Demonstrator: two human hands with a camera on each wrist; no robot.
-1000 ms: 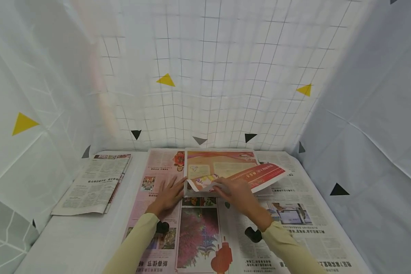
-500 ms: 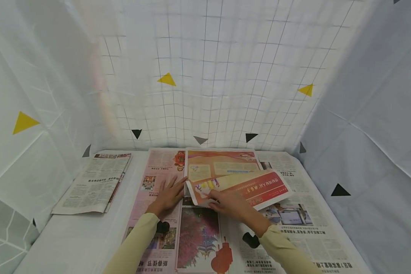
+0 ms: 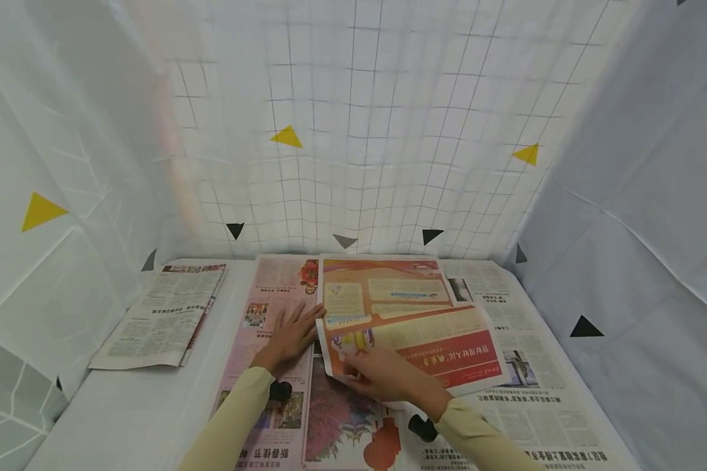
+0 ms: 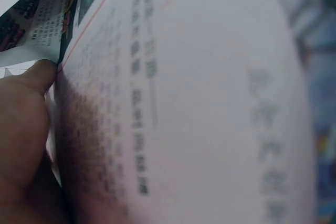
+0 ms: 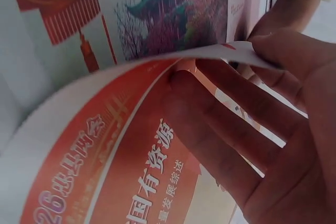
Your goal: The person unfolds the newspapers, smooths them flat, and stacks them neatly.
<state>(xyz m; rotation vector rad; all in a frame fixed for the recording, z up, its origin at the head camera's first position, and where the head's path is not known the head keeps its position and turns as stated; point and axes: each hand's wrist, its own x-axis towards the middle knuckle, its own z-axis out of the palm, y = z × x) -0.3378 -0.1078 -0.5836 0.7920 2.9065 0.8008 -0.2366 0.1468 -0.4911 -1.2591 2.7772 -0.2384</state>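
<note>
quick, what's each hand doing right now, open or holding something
Left hand: open, resting on the pinkish newspaper page.
Right hand: closed on the edge of the red-and-orange page, pinching it between thumb and fingers.

Free: bare strip of tabletop (image 3: 177, 392) between the folded newspapers (image 3: 153, 320) by the left edge and the spread newspaper (image 3: 542, 418), widening nearward, though the left sleeve (image 3: 230, 418) overhangs part. Second lane: between both sleeves, closed at its far end by the right hand (image 3: 380, 371). Third: flat newsprint from the orange sheet (image 3: 465, 356) to the right edge.

Obstructed: hanging cloths rise at the far edge (image 3: 359, 144), left edge (image 3: 53, 144) and right edge (image 3: 642, 229). Left hand (image 3: 287, 337) bars the orange sheet's left side; its near margin stands lifted, pinched.
</note>
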